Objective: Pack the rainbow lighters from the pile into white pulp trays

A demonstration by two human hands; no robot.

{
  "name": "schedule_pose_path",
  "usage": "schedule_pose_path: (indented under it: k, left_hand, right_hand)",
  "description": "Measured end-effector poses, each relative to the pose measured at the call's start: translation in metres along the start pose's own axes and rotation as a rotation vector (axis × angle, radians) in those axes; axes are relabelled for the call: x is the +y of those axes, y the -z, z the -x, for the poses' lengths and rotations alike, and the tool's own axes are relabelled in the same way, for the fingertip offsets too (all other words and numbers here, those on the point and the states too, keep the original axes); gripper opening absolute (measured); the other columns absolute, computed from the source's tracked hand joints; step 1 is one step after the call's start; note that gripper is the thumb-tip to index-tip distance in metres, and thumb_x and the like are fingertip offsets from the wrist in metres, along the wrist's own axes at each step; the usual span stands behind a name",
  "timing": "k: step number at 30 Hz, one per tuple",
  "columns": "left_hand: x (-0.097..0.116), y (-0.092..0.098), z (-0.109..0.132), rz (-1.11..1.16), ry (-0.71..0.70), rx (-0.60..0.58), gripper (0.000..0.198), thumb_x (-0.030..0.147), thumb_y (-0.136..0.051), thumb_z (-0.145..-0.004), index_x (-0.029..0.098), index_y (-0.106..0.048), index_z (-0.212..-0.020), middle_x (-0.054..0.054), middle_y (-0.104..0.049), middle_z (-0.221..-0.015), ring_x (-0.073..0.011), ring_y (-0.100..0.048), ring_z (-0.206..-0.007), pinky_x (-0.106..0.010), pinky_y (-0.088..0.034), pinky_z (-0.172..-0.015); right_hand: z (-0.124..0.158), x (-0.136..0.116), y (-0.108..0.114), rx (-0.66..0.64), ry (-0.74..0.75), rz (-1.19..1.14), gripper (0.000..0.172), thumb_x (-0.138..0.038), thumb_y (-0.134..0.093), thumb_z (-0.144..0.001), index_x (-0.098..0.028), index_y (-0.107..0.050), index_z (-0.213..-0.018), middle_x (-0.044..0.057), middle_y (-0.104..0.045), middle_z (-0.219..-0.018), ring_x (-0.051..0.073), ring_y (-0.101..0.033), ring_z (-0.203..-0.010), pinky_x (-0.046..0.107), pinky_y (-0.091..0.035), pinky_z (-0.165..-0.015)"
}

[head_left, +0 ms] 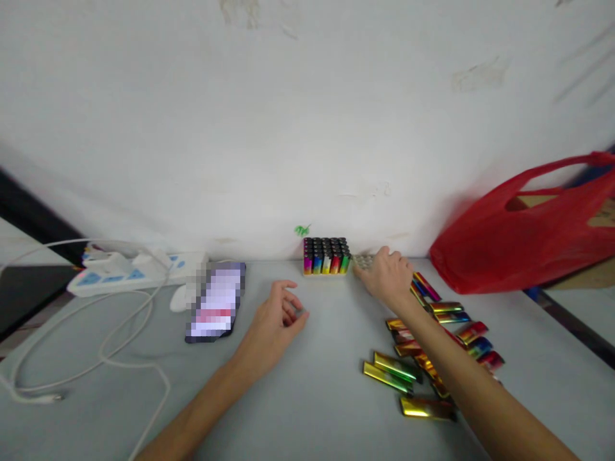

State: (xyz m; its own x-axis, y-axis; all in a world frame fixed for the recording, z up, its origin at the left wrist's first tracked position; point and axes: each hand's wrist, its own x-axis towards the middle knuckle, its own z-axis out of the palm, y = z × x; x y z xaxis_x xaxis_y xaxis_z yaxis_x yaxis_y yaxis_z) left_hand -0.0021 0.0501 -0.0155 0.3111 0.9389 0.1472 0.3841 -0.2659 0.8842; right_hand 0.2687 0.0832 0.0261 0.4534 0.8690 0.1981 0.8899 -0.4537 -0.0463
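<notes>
My right hand [388, 276] reaches to the back of the table, its fingers closed on a small pale tray [363, 261] with rows of round holes. The hand covers the tray's right part. Just left of it, a block of lighters [327, 257] with black tops and many-coloured bodies stands upright in rows in a similar pale tray. Nearer to me, my left hand [281, 312] hovers with loosely bent fingers apart from the thumb and nothing visible between them. Loose shiny lighters [388, 376] lie scattered under and beside my right forearm.
A phone [216, 301] lies at left, by a white mouse-like object [181, 298]. Behind them sit a white power strip [137, 272] and a looping white cable [103, 349]. A red plastic bag [509, 237] stands at right. The wall [307, 128] closes off the back.
</notes>
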Motion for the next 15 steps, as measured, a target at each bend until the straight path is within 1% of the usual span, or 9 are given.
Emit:
schedule_pose_path:
  k: [2, 5, 9, 12, 15]
  left_hand:
    - [0.000, 0.000, 0.000, -0.002, -0.001, -0.003, 0.047, 0.029, -0.071, -0.092, 0.024, -0.048, -0.133, -0.001, -0.068, -0.102, -0.0159, -0.064, -0.071, -0.034, -0.056, -0.069]
    - [0.000, 0.000, 0.000, -0.005, -0.001, -0.006, 0.047, 0.028, -0.071, -0.092, 0.024, -0.048, -0.133, -0.001, -0.068, -0.102, -0.0161, -0.064, -0.072, -0.034, -0.056, -0.070]
    - [0.002, 0.001, 0.001, -0.018, -0.004, -0.017, 0.046, 0.028, -0.071, -0.093, 0.024, -0.048, -0.133, 0.000, -0.068, -0.102, -0.0162, -0.065, -0.073, -0.034, -0.056, -0.071]
    - [0.005, 0.002, 0.001, -0.025, -0.002, -0.030, 0.045, 0.027, -0.069, -0.095, 0.024, -0.048, -0.134, -0.001, -0.068, -0.103, -0.0160, -0.065, -0.073, -0.034, -0.056, -0.072]
    - [0.007, 0.002, 0.002, -0.025, 0.001, -0.037, 0.044, 0.027, -0.069, -0.095, 0.024, -0.049, -0.134, 0.000, -0.068, -0.102, -0.0159, -0.065, -0.073, -0.034, -0.056, -0.072]
  right_hand:
    - [0.001, 0.000, -0.001, 0.017, -0.014, 0.002, 0.069, -0.063, -0.072, -0.093, -0.004, -0.062, -0.129, 0.032, -0.069, -0.129, 0.048, -0.065, -0.123, 0.051, -0.044, -0.102]
    - [0.001, 0.002, -0.004, 0.032, -0.030, 0.007, 0.075, -0.067, -0.072, -0.091, -0.002, -0.063, -0.128, 0.036, -0.066, -0.132, 0.050, -0.060, -0.128, 0.053, -0.041, -0.104]
    - [-0.003, 0.004, -0.005, 0.000, -0.029, -0.012, 0.073, -0.065, -0.074, -0.090, -0.002, -0.065, -0.125, 0.034, -0.071, -0.125, 0.049, -0.062, -0.124, 0.053, -0.040, -0.104]
    - [-0.002, 0.008, 0.002, -0.002, -0.023, -0.044, 0.071, -0.065, -0.073, -0.089, -0.004, -0.065, -0.123, 0.032, -0.071, -0.123, 0.049, -0.064, -0.121, 0.053, -0.041, -0.103]
    - [0.008, 0.019, 0.014, 0.028, 0.001, -0.083, 0.063, -0.064, -0.073, -0.090, -0.010, -0.063, -0.122, 0.028, -0.068, -0.128, 0.046, -0.061, -0.121, 0.052, -0.041, -0.102]
